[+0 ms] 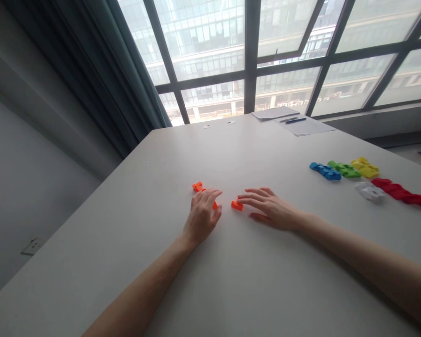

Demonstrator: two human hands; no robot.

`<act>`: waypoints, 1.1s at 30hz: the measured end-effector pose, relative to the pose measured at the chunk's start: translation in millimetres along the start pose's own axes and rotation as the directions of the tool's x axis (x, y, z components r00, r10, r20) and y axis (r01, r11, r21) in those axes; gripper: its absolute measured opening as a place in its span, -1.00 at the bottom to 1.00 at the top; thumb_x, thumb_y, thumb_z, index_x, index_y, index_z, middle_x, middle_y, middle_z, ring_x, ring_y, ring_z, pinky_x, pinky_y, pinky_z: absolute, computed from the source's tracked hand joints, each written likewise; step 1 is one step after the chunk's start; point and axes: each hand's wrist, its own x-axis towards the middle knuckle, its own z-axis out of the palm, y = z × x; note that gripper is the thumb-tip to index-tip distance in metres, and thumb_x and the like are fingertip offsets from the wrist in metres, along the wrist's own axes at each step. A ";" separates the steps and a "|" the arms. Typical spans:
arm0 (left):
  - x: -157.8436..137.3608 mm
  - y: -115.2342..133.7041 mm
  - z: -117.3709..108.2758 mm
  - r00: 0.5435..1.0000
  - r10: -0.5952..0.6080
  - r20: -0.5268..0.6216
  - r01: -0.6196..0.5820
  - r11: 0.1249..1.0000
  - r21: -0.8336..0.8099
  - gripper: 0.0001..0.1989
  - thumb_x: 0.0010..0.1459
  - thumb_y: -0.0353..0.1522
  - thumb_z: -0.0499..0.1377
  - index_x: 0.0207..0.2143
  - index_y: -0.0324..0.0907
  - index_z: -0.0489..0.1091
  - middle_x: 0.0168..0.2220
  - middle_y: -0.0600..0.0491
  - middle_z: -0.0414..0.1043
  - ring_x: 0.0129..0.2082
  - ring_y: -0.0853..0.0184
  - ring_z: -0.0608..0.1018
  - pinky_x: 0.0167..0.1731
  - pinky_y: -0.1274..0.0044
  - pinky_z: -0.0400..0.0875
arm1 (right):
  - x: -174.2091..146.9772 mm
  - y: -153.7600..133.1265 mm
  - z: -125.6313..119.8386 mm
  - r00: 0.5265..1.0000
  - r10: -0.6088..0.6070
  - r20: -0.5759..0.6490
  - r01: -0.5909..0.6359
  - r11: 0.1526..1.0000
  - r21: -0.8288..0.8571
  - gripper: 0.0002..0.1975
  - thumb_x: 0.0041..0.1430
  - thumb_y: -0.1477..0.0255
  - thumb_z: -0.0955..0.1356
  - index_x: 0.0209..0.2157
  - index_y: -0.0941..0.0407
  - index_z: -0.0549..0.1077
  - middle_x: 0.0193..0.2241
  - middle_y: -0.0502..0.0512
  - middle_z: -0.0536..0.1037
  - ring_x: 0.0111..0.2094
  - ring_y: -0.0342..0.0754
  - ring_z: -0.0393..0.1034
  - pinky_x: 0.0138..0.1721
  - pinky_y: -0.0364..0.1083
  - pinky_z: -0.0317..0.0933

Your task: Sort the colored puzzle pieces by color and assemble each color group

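On a white surface (210, 285), the left hand (201, 219) is resting curled over orange pieces (197, 186), grip unclear; the open right hand (272, 209) is touching an orange block (236, 205), likely light, stiff, best pinched by its sides.

The orange pieces (236, 206) look plastic, the table (192, 299) smooth.

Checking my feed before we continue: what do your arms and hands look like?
The bare, ungloved left hand and bare, ungloved right hand have slender fingers. The left forearm and right forearm show no sleeve, watch or bracelet. Nail details are too small to tell.
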 end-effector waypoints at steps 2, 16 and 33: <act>0.5 -4.8 3.9 0.988 -0.132 -0.077 0.134 0.990 0.030 -0.64 0.24 -0.40 0.00 0.09 -0.21 0.27 0.14 -0.15 0.32 0.20 0.14 0.32 0.19 0.19 0.15 | 0.1 0.3 -0.3 1.000 -0.011 -0.010 0.011 1.000 -0.001 -0.60 0.33 0.30 0.20 0.17 -0.03 0.28 0.10 0.16 0.43 0.18 0.09 0.20 0.13 0.14 0.08; 8.5 -53.0 7.4 0.918 -0.384 -0.098 0.376 0.922 -0.089 -0.77 0.17 -0.39 0.09 -0.12 -0.16 0.41 0.04 -0.10 0.38 0.08 0.13 0.41 0.12 0.25 0.29 | -1.7 2.3 3.5 0.989 0.014 -0.147 -0.012 1.000 0.015 -0.77 0.35 0.38 0.20 -0.10 0.02 0.46 -0.15 0.17 0.47 -0.10 -0.02 0.36 -0.01 0.02 0.11; 6.9 -39.8 3.1 0.920 -0.310 -0.238 0.246 0.933 -0.264 -0.82 0.17 -0.43 0.14 -0.14 -0.16 0.32 -0.17 -0.01 0.45 -0.17 0.26 0.52 -0.07 0.32 0.44 | -1.2 0.5 1.7 0.977 0.083 -0.195 -0.077 0.996 0.037 -0.81 0.34 0.39 0.22 -0.14 0.06 0.43 -0.19 0.14 0.57 -0.11 -0.02 0.41 -0.02 0.00 0.13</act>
